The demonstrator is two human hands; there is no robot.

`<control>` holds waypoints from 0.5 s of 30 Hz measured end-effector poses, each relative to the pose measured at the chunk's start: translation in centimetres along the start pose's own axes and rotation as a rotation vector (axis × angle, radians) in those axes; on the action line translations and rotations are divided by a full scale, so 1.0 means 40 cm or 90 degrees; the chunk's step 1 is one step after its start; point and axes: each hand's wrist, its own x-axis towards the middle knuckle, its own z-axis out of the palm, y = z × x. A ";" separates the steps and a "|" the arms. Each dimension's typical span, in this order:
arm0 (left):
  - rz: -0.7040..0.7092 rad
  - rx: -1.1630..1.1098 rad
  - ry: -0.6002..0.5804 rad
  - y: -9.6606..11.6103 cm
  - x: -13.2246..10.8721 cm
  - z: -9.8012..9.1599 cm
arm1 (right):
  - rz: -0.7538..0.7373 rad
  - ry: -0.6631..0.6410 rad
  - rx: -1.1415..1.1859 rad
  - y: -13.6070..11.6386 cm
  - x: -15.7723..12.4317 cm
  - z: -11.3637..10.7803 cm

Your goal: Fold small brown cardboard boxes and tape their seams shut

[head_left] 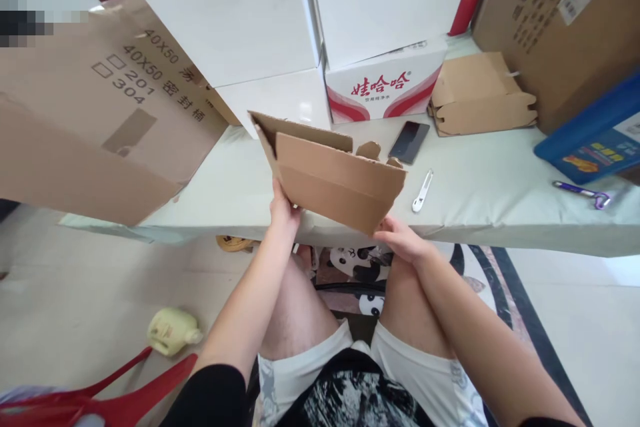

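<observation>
A partly folded brown cardboard box is held up in front of me, tilted, over the near edge of the table. My left hand grips its lower left corner, the fingers partly hidden behind the board. At the lower right corner, my right hand pinches the cardboard between thumb and fingers. Cut tabs and a flap stand up along the box's far side. Beyond it to the right, a dark phone and a white utility knife lie on the cloth.
Flattened cardboard pieces lie at the back right, beside a large carton. White boxes are stacked at the back; a big carton stands left. A blue package and purple-handled tool lie right. A yellow jug is on the floor.
</observation>
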 end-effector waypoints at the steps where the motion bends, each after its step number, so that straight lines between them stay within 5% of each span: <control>1: 0.035 0.017 0.012 -0.006 -0.003 0.017 | 0.007 0.000 -0.007 0.003 -0.002 0.002; 8: 0.194 0.098 -0.082 -0.041 -0.042 0.108 | 0.042 0.122 -0.091 -0.009 -0.036 -0.003; 15: 0.196 0.168 -0.186 -0.054 -0.066 0.179 | 0.060 0.234 -0.111 -0.063 -0.088 -0.069</control>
